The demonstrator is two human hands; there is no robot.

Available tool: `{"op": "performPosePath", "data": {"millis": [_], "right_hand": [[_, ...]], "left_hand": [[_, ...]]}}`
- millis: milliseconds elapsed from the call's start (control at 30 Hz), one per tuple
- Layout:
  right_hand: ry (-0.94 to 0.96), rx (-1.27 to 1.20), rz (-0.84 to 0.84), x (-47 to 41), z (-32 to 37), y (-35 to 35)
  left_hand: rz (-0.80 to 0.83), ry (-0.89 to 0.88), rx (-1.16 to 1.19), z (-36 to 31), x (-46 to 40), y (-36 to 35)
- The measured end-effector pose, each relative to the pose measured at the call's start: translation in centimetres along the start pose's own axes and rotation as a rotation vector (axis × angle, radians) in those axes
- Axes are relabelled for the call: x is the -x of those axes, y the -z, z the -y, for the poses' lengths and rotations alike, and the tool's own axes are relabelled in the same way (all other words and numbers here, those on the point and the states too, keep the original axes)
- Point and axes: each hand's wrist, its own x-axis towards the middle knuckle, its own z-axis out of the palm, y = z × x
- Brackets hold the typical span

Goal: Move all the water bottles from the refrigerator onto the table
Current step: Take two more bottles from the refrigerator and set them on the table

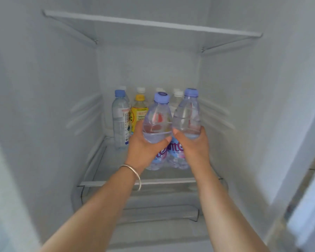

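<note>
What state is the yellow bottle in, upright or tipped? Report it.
Upright. The yellow bottle stands on the shelf with its yellow cap on top, between a clear bottle and the left hand.

White-capped rear bottles (177, 96) stand mostly hidden behind front ones.

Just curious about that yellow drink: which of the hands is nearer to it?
The left. The left hand, gripping a water bottle, sits just right of the yellow bottle. The right hand holds another bottle farther right.
</note>
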Motion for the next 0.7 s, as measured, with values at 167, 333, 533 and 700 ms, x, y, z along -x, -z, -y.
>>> {"op": "performPosePath", "data": {"millis": [167,333,533,700], "right_hand": [[-0.008,-0.081,0.104,4.4,2.7,1.5],[-0.179,-0.027,0.256,11.5,3.0,3.1],[-0.261,-0.010,0.426,20.6,4.7,7.1],[-0.326,0.081,0.379,29.9,4.0,12.0]], "left_hand": [[-0.012,0.003,0.003,-3.7,4.6,3.0],[0.032,0.140,-0.014,-5.0,11.4,6.6],[0.114,0.335,0.149,-6.9,20.3,10.1],[0.234,0.430,0.210,-6.4,28.4,11.8]]}}
